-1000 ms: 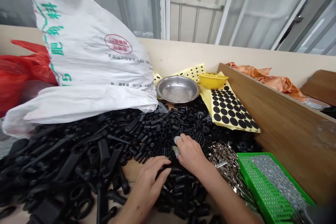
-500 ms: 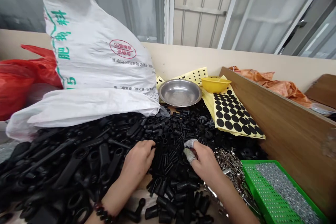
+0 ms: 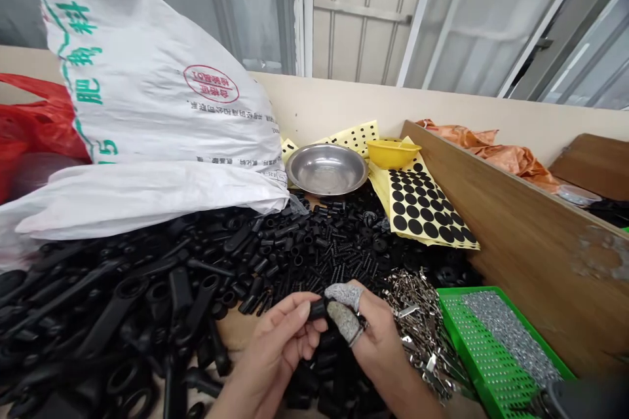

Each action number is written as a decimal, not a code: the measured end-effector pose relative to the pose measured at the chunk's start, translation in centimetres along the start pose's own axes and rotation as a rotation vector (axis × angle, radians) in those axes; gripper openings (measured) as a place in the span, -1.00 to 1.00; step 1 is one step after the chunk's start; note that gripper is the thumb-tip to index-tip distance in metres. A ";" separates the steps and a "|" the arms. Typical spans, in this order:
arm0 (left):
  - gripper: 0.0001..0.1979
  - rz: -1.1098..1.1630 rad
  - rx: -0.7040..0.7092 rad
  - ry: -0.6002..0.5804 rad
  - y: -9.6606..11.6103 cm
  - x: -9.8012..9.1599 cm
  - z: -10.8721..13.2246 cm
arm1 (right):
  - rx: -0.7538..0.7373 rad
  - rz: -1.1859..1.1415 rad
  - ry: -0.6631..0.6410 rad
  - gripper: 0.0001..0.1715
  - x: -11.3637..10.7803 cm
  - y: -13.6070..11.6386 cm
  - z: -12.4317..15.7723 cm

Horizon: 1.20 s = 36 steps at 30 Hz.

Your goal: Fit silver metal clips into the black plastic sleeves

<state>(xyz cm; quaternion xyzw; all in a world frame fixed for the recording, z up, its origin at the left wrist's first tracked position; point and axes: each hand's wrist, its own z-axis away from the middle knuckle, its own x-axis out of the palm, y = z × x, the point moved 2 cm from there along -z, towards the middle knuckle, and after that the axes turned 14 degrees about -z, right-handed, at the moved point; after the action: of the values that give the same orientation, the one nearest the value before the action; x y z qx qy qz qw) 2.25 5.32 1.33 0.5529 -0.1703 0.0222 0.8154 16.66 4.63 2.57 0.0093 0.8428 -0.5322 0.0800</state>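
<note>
Between the thumb and fingers of my left hand (image 3: 278,344) is a short black plastic sleeve (image 3: 317,309), lying roughly sideways. My right hand (image 3: 376,330) meets its right end, with grey finger cots (image 3: 344,322) on thumb and forefinger. Those two fingers are pinched together; what sits between their tips is hidden. Under and around both hands lie loose black plastic parts. Just beyond them is a pile of small black springs or screws (image 3: 339,268), too small to tell which. Bright metal pieces (image 3: 417,321) are heaped beside my right hand.
Large black handle-like parts (image 3: 118,314) cover the left side, below a white sack (image 3: 162,111). A steel bowl (image 3: 327,170), a yellow bowl (image 3: 393,154) and sheets of black dots (image 3: 427,203) stand behind. At right are a green tray (image 3: 484,347) and a wooden board (image 3: 515,242).
Both hands have drawn back from the pile toward me and come together. The black sleeve now shows in my left hand. The view has shifted slightly.
</note>
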 end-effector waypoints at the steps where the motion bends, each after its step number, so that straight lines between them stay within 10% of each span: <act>1: -0.74 -0.020 0.005 0.001 -0.2 0.0 0.1 | -0.012 0.098 -0.028 -0.79 -0.1 0.1 0.4; 6: -0.80 -0.283 0.071 0.072 -1.0 -0.4 0.6 | 0.014 0.364 -0.137 -0.76 -0.4 0.6 2.5; 17: -0.81 -0.986 0.618 0.032 -0.4 -0.5 2.6 | 0.536 -0.054 -0.133 -0.53 -0.5 2.9 3.7; 28: -0.81 -0.956 0.568 0.027 -0.8 -1.0 2.2 | 0.349 0.205 -0.067 -0.61 -0.6 1.1 6.4; 36: -0.78 -1.076 1.041 -0.019 -0.6 -0.5 3.1 | 0.400 0.114 -0.149 -0.61 -0.9 4.6 6.9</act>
<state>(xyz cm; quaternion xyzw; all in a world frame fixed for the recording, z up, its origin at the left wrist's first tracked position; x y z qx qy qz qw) 1.16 2.34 1.69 0.8743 0.1491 -0.3070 0.3450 18.92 0.47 -4.36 0.0334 0.7102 -0.6828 0.1684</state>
